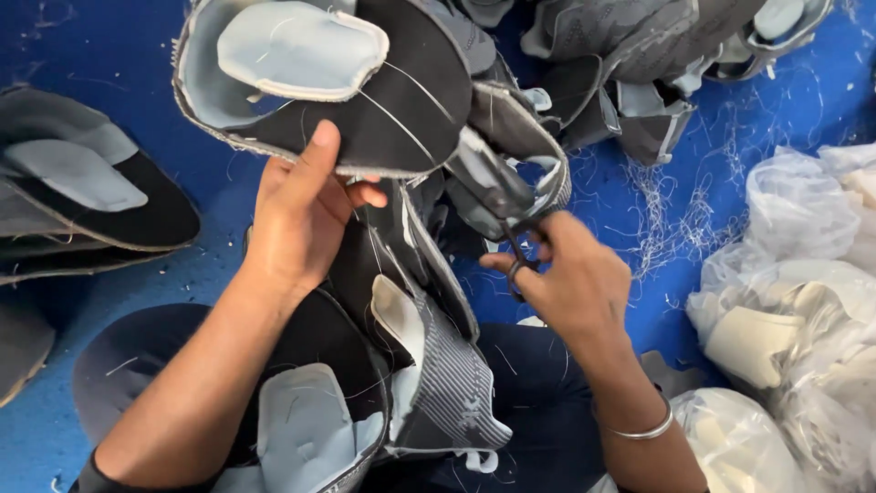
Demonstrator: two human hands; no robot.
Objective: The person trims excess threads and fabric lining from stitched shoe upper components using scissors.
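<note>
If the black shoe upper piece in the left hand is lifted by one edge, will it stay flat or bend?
The black shoe upper piece would probably bend: it is thin fabric and already curves where the left hand pinches its edge. It looks light, since few fingers carry it. The grey foam pad on it may stiffen that part slightly.
</note>
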